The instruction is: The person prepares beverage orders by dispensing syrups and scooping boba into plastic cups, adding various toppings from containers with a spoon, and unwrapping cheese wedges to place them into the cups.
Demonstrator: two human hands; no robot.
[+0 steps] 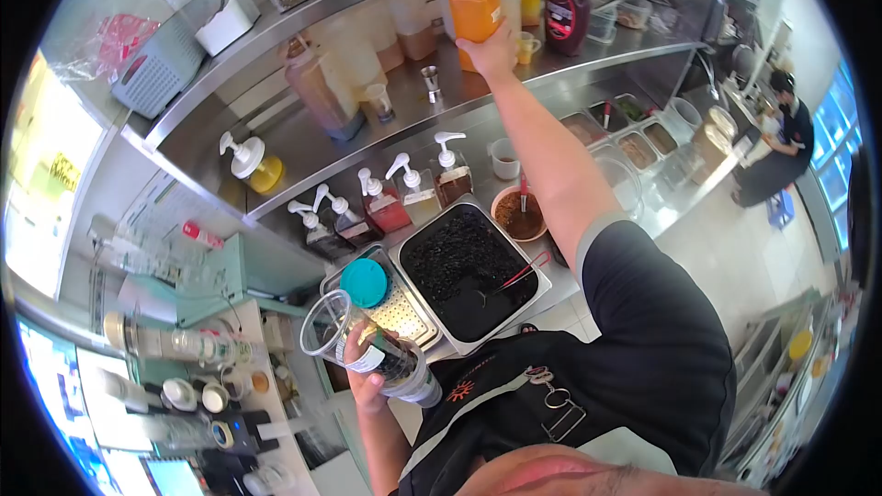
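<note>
The right hand's [490,50] fingers are clasping one orange bottle [473,7] at the shelf [409,124], its long axis standing upright; the left hand [366,388] is gripping one clear cup [401,369], mouth tilting leftward; five pump bottles [388,211] are standing below

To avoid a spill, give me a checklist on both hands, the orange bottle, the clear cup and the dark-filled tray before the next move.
1. Right hand gripping the orange bottle: ok, fingers wrapped around it at the shelf.
2. Bottle lifted free of the shelf: cannot tell, the hand and forearm hide its base.
3. Left hand holding the clear cup: ok.
4. Cup's fill level: cannot tell through its clear wall.
5. Red-handled utensil in the dark-filled tray, apart from the cup: ok.
</note>
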